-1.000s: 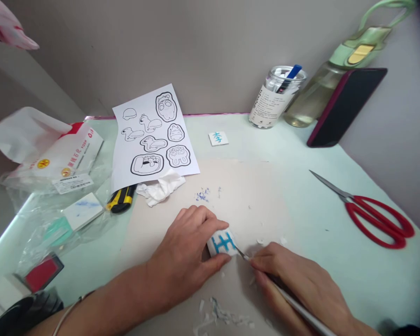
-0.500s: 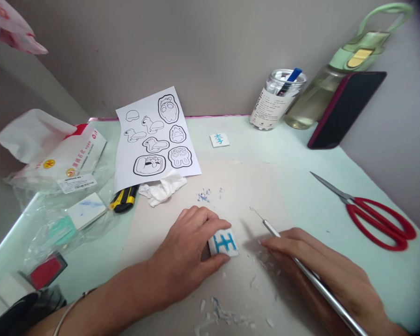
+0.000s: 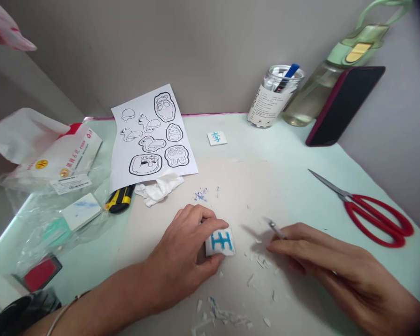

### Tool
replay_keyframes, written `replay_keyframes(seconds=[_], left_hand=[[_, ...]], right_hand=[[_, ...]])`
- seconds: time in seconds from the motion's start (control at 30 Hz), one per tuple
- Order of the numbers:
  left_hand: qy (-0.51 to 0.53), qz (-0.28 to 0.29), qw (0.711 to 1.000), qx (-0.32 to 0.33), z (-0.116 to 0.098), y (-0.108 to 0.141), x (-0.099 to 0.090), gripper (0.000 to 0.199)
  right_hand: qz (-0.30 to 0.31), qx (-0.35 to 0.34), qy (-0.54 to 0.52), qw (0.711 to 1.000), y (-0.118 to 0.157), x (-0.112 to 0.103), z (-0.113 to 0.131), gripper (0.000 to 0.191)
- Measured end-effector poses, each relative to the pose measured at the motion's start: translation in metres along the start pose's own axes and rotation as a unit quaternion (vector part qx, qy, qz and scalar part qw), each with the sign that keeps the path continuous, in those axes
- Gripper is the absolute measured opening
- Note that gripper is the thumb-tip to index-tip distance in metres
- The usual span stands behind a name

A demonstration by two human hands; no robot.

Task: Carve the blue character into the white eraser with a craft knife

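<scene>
My left hand (image 3: 185, 254) grips a small white rubber carving block (image 3: 221, 242) by its sides, thumb at the near edge and index finger at the far edge. A blue character stands out on its top face. To the right, my right hand (image 3: 331, 261) is closed round a slim metal carving tool (image 3: 276, 229), apart from the block. The tool's tip is blurred, and most of its shaft is hidden by the hand. White shavings (image 3: 227, 317) lie on the pale mat (image 3: 252, 182) near the block.
Red-handled scissors (image 3: 378, 219) lie at the right. Behind stand a phone (image 3: 348, 105), a water bottle (image 3: 308, 93) and a jar of pens (image 3: 269, 102). A second carved block (image 3: 217, 138), a printed sheet (image 3: 154, 140), crumpled tissue (image 3: 157, 189), a cutter (image 3: 119, 199) and a red ink pad (image 3: 42, 273) lie around.
My right hand has turned the carving tool, so its long shaft no longer shows below the hand. My left hand still holds the block. The whole view has shifted slightly.
</scene>
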State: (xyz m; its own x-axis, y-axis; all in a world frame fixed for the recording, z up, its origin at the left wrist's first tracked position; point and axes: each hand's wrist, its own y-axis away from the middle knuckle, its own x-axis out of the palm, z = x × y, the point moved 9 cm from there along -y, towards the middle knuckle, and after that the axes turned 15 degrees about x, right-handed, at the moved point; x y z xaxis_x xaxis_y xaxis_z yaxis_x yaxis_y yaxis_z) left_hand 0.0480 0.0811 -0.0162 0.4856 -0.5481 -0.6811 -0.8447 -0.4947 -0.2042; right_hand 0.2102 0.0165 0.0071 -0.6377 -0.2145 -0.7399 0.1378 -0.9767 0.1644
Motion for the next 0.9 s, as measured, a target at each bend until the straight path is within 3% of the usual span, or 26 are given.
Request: replay_keyframes(seconds=[0.07,0.2,0.43,0.57,0.7,0.9], left_hand=[[-0.002,0.0,1.0,-0.009,0.001,0.001,0.0,0.038],[-0.004,0.0,1.0,-0.013,0.002,0.001,0.0,0.037],[-0.002,0.002,1.0,-0.014,0.004,0.001,0.001,0.034],[0.003,0.007,1.0,-0.011,0.005,0.0,0.002,0.034],[0.004,0.011,1.0,0.004,0.003,0.0,0.001,0.034],[0.009,0.0,1.0,0.0,0.003,0.0,0.0,0.034]], right_hand=[[-0.015,-0.016,0.031,0.999,-0.001,0.003,0.003,0.031],[-0.038,0.014,0.086,0.995,0.0,0.012,-0.005,0.017],[-0.061,-0.047,0.139,0.987,0.004,0.019,-0.003,0.027],[-0.076,-0.059,0.139,0.986,0.002,0.021,-0.001,0.032],[-0.102,-0.056,0.138,0.984,-0.001,0.017,0.006,0.02],[-0.085,-0.058,0.13,0.986,-0.004,0.017,0.014,0.018]])
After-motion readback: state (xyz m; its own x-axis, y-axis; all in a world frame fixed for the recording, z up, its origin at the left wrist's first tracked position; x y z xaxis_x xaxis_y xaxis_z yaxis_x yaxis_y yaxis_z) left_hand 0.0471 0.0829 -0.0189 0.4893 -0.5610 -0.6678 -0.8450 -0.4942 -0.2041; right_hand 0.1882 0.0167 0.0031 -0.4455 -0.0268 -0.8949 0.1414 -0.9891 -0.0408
